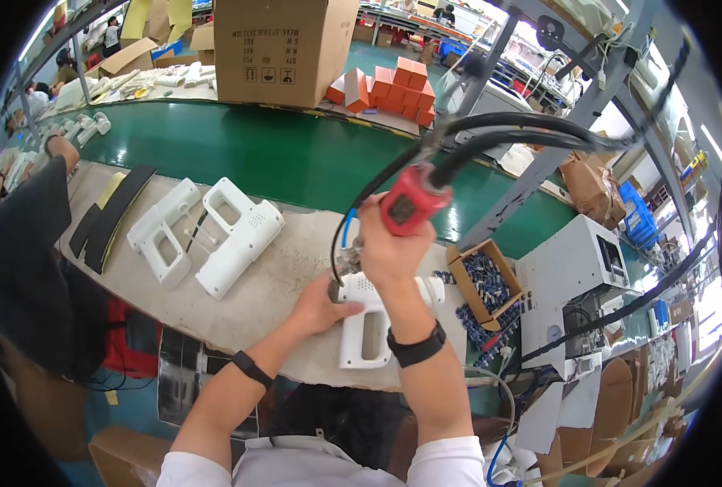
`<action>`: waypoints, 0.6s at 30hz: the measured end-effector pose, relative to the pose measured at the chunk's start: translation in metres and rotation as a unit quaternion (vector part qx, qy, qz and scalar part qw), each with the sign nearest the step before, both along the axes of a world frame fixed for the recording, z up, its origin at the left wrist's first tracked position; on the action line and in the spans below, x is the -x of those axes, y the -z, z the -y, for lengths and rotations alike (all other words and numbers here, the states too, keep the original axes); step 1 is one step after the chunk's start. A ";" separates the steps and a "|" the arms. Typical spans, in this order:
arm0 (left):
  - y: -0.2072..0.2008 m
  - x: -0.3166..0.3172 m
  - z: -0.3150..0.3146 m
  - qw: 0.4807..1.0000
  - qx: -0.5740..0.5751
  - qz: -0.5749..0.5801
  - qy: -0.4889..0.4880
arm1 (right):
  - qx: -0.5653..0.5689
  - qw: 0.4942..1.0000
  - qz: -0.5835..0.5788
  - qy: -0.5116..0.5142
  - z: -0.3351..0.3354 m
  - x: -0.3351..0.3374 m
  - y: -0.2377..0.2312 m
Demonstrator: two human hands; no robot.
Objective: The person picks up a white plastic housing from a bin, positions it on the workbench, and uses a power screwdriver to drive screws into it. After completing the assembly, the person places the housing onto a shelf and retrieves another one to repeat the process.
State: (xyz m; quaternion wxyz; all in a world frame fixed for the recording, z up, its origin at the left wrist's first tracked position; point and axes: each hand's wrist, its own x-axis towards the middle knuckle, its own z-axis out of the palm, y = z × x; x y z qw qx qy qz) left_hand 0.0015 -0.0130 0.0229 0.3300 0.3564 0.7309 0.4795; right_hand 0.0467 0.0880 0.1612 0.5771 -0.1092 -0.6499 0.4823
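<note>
My right hand (392,253) is closed around a red power screwdriver (416,200), with thick black cables running from its top. Its lower end is partly hidden by my hand and stands over a white handheld plastic housing (350,342) with a looped handle. The housing lies on the worktable (312,239). My left hand (316,308) grips the housing's left end, thumb resting on top. Whether the tool's tip touches the housing cannot be made out. Further left lie two similar white housings, one plain housing (166,235) and one dotted housing (247,235).
Right of my hands, an open cardboard box (484,280) holds small blue parts, with more spilled around it. A white machine (576,268) stands beyond. Black curved strips (117,215) lie left, near a co-worker's arm (40,199). A green conveyor (215,146) runs behind, bearing a large carton (284,53).
</note>
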 end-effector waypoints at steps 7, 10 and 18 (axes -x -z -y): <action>0.014 0.001 0.003 0.997 -0.042 -0.057 0.021 | 0.026 0.998 0.014 -0.052 0.027 -0.038 -0.049; -0.003 -0.001 0.003 0.997 -0.064 -0.010 0.048 | 0.030 0.999 0.034 -0.029 0.026 -0.033 -0.035; 0.014 0.001 -0.002 0.993 -0.073 0.055 0.071 | 0.058 0.995 0.072 -0.048 0.024 -0.014 0.003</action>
